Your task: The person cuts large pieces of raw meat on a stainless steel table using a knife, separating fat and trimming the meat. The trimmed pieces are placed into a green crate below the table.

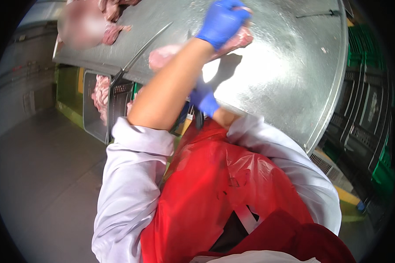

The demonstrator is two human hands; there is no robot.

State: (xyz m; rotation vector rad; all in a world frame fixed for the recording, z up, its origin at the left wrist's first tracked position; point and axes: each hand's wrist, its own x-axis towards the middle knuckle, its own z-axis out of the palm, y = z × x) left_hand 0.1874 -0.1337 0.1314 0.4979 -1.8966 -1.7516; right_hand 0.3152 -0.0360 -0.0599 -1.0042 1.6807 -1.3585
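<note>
My left hand, in a blue glove, reaches across the metal table and is closed on a long piece of pink raw meat. The meat lies slantwise, its middle covered by my left forearm. Nearer my body, at the table's front edge, my right hand in a blue glove is curled and smeared by motion. A black handle end sticks out below it, seemingly a knife's; my left forearm hides where its blade would be. A long, thin pointed blade or steel with a black handle lies over the table's left front edge.
More raw meat sits at the table's far left, partly blurred. Below the front edge stands a grey crate with pale meat pieces. A thin dark tool lies at the far right. Black and green crates stack beyond the right edge.
</note>
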